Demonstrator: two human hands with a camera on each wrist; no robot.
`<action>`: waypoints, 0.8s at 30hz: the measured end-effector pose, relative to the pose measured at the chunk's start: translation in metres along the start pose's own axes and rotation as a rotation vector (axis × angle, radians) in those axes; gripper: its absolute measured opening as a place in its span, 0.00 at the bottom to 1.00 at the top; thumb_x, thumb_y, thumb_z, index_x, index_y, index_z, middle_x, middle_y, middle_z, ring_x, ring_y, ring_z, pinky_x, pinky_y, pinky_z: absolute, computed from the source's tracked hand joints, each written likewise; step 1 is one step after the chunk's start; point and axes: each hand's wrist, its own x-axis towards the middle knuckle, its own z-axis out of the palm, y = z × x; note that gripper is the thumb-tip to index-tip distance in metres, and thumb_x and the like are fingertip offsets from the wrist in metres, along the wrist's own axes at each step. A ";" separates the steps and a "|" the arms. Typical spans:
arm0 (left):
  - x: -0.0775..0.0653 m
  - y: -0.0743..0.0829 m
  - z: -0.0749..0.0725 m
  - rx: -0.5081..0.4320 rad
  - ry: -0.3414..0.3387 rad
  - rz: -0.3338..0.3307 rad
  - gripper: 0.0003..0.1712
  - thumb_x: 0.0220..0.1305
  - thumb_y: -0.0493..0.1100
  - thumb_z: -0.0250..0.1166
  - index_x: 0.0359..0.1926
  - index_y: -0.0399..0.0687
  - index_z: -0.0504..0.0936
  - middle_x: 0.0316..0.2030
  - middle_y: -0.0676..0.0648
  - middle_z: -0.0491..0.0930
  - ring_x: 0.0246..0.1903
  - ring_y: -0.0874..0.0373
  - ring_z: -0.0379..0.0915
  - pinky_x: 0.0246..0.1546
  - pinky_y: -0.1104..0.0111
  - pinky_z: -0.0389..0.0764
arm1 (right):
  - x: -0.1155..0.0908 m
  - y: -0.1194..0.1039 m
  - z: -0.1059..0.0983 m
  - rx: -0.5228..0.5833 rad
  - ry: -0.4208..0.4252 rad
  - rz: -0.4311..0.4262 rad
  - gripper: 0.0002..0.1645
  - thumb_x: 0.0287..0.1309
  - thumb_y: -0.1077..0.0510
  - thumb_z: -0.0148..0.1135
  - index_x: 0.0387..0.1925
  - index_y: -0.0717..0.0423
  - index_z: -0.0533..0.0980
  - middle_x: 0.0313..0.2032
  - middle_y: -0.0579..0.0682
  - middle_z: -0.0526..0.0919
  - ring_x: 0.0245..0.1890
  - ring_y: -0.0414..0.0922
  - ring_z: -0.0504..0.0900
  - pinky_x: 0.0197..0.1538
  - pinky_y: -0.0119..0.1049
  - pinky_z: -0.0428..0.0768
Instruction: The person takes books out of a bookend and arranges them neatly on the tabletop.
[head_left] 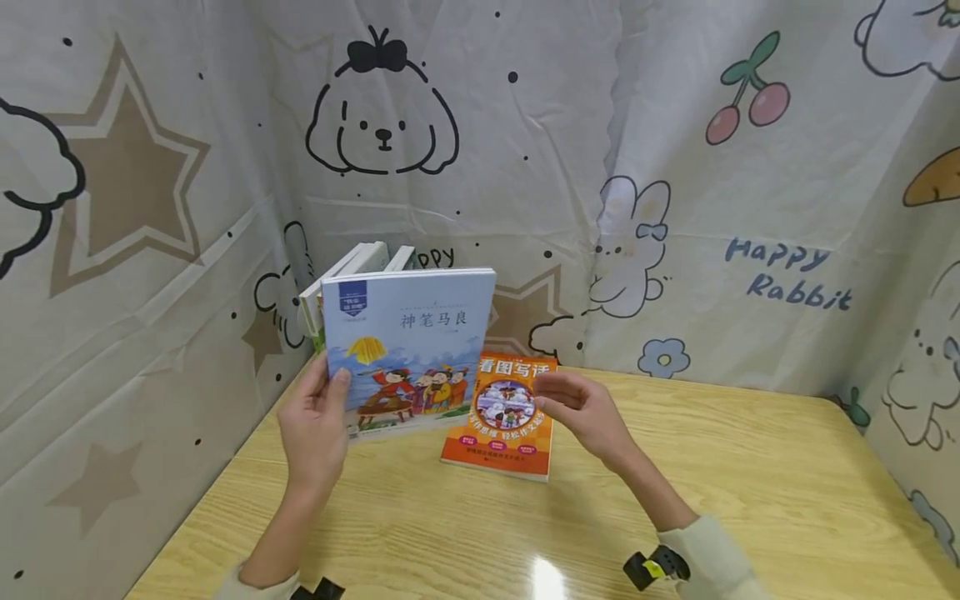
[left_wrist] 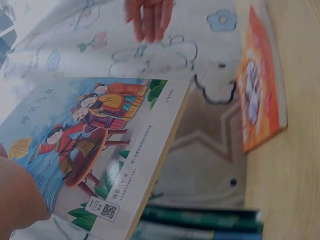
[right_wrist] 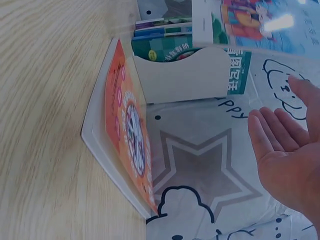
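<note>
My left hand grips a blue picture book by its lower left edge, thumb on the front cover. The book stands upright above the table, its cover with painted figures facing me. My right hand is held out to the right of it with nothing in it, fingers extended and palm turned up in the right wrist view. Lower down, an orange book lies face up on the table. From the head view, the blue book covers part of the orange one, and my right fingertips overlap its right edge.
Behind the blue book stands a white book holder with several books in it, among them a green one. A printed cloth hangs round the back and sides of the wooden table.
</note>
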 end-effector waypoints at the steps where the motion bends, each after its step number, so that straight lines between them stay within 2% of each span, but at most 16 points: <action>1: -0.002 -0.001 0.004 -0.013 -0.017 -0.005 0.21 0.73 0.28 0.55 0.65 0.27 0.72 0.55 0.30 0.77 0.51 0.63 0.77 0.48 0.76 0.79 | 0.000 -0.001 0.001 0.007 -0.012 0.000 0.24 0.65 0.63 0.66 0.59 0.69 0.74 0.54 0.64 0.81 0.54 0.56 0.81 0.53 0.36 0.81; 3: -0.006 -0.002 0.012 -0.022 -0.046 -0.017 0.22 0.73 0.28 0.55 0.65 0.25 0.70 0.57 0.28 0.75 0.55 0.62 0.76 0.51 0.77 0.77 | 0.000 -0.003 0.004 0.020 -0.040 -0.002 0.26 0.64 0.63 0.66 0.62 0.69 0.73 0.56 0.65 0.79 0.57 0.57 0.79 0.55 0.36 0.80; 8: -0.017 -0.003 0.027 -0.012 -0.122 -0.055 0.24 0.73 0.30 0.56 0.66 0.23 0.66 0.63 0.27 0.68 0.64 0.45 0.66 0.56 0.78 0.71 | 0.003 -0.004 0.008 0.065 -0.102 -0.008 0.33 0.64 0.62 0.66 0.67 0.67 0.68 0.62 0.65 0.75 0.62 0.59 0.74 0.59 0.39 0.77; 10: -0.020 -0.003 0.032 -0.020 -0.147 -0.068 0.24 0.73 0.30 0.56 0.66 0.23 0.66 0.64 0.27 0.68 0.64 0.41 0.65 0.57 0.78 0.71 | 0.004 -0.004 0.010 0.082 -0.116 -0.015 0.33 0.64 0.62 0.66 0.68 0.66 0.67 0.62 0.64 0.75 0.62 0.59 0.75 0.59 0.40 0.77; 12: -0.024 -0.004 0.037 -0.026 -0.166 -0.068 0.24 0.73 0.29 0.56 0.66 0.23 0.66 0.62 0.27 0.69 0.63 0.43 0.68 0.56 0.77 0.72 | 0.004 -0.003 0.011 0.084 -0.121 -0.018 0.32 0.65 0.61 0.66 0.68 0.64 0.68 0.59 0.63 0.78 0.59 0.56 0.78 0.57 0.42 0.79; 18: -0.030 -0.006 0.046 -0.071 -0.210 -0.064 0.24 0.73 0.29 0.56 0.66 0.22 0.67 0.61 0.27 0.71 0.55 0.67 0.72 0.53 0.77 0.75 | 0.002 -0.003 0.010 0.071 -0.099 -0.071 0.23 0.68 0.63 0.62 0.61 0.66 0.75 0.51 0.61 0.84 0.48 0.50 0.84 0.51 0.42 0.83; 24: -0.030 -0.008 0.049 -0.134 -0.242 -0.098 0.23 0.73 0.29 0.56 0.66 0.25 0.69 0.59 0.30 0.74 0.53 0.65 0.75 0.51 0.74 0.78 | 0.001 0.002 0.005 0.092 -0.084 -0.072 0.21 0.69 0.63 0.61 0.60 0.67 0.76 0.50 0.62 0.84 0.47 0.48 0.85 0.49 0.43 0.84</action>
